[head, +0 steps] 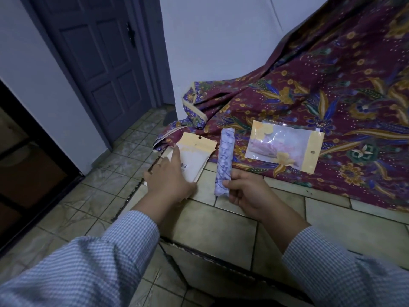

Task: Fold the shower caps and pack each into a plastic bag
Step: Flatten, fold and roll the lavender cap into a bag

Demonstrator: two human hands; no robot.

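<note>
A blue-and-white patterned shower cap (224, 161), folded into a long narrow strip, lies pointing away from me on the tiled ledge (212, 227). My right hand (245, 191) pinches its near end between thumb and fingers. My left hand (170, 177) rests flat on a plastic bag (194, 156) with a yellow header and a barcode label, fingers spread over its near part. Further right, a second plastic bag (285, 146) lies on the cloth with a pink shower cap packed inside.
A maroon floral batik cloth (321, 89) covers the back and right of the ledge and rises up the white wall. The ledge's left edge drops to a tiled floor (73, 209). A dark panelled door (104, 63) stands at the back left.
</note>
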